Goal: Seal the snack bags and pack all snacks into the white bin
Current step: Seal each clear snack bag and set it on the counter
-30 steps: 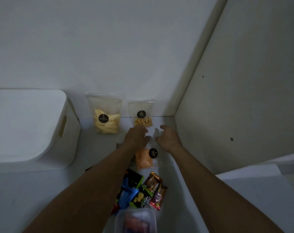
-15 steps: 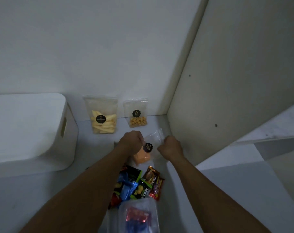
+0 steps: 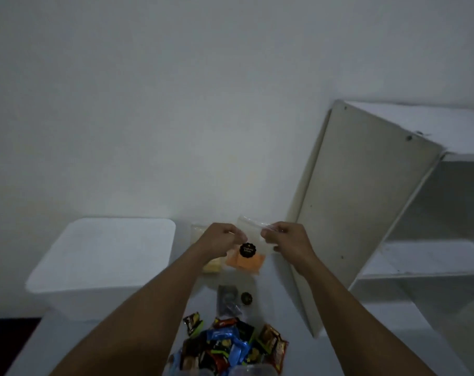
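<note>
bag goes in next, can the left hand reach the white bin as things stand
Probably yes. The white bin sits just left of the left hand with nothing between them, though that hand pinches the orange snack bag together with the right hand.

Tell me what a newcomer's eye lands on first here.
First, the clear bag of orange snacks held up at centre, its top pinched between the left hand and right hand. Next, the bright pile of wrapped snacks at the bottom edge, and the white bin to the left.
</note>
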The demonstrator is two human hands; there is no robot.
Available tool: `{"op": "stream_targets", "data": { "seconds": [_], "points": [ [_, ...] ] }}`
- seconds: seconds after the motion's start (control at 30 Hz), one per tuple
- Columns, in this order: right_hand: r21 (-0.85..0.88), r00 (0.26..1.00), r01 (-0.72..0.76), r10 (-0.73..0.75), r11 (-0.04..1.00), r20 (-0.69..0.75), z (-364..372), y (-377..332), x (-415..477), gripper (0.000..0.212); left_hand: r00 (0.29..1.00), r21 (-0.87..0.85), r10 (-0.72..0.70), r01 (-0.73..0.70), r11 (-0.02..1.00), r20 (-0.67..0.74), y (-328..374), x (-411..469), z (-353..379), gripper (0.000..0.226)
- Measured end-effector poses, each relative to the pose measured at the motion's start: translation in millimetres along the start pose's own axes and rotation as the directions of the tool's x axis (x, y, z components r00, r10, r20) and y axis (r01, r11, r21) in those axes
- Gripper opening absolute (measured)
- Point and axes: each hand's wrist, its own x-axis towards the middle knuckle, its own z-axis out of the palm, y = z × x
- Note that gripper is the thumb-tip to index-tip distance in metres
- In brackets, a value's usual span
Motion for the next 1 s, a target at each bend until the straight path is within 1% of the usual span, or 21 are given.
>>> {"op": "stream_targets", "data": {
  "seconds": [0.1,0.2,0.27,0.37,0.5,0.57,0.63,0.83,0.93,1.0],
  "points": [
    [-0.013,0.997,0.07,-0.069,0.997,0.041,3.7,-44.1,-5.8,0.016,0.974,-0.044,0.176,-0.184,0.982,-0.145,27.2,-19.7,-27.6,0.011],
    [-0.002,0.985,0.154,-0.153,0.988,0.082,8.7,-85.9,-11.8,0.017,0.942,-0.097,0.239,-0.267,0.959,-0.235,52.3,-37.2,-49.8,0.01],
    [0.03,0.973,0.215,-0.216,0.976,0.082,12.9,-107.6,-16.3,0.013,0.935,-0.156,0.228,-0.277,0.948,-0.272,65.7,-48.2,-62.5,0.012],
    [0.028,0.954,0.289,-0.29,0.957,0.078,18.0,-131.4,-21.7,0.009,0.941,-0.261,0.198,-0.271,0.927,-0.274,81.2,-62.2,-78.2,0.019],
    [0.014,0.939,0.332,-0.332,0.943,0.088,20.0,-156.6,-27.4,0.008,0.937,-0.344,0.22,-0.308,0.887,-0.272,98.4,-75.7,-93.0,0.01],
    [0.01,0.93,0.356,-0.356,0.934,0.09,19.4,-166.1,-31.0,0.005,0.93,-0.351,0.232,-0.327,0.878,-0.285,104.4,-80.2,-98.4,0.006],
    [-0.004,0.922,0.378,-0.377,0.926,0.087,18.3,-174.6,-34.2,0.002,0.923,-0.35,0.246,-0.344,0.871,-0.295,110.9,-82.7,-103.0,0.008],
    [-0.045,0.903,0.428,-0.424,0.903,0.074,14.2,-195.8,-38.1,0.009,0.904,-0.335,0.293,-0.393,0.856,-0.312,130.3,-88.5,-110.8,0.014],
    [-0.03,0.898,0.437,-0.434,0.899,0.07,10.8,-202.3,-39.3,0.007,0.891,-0.336,0.312,-0.42,0.843,-0.331,139.6,-91.2,-113.6,0.005],
    [-0.007,0.895,0.443,-0.441,0.897,0.06,9.0,-205.2,-39.3,0.004,0.874,-0.329,0.333,-0.449,0.83,-0.352,145.6,-91.6,-113.8,0.007]
  ]
}}
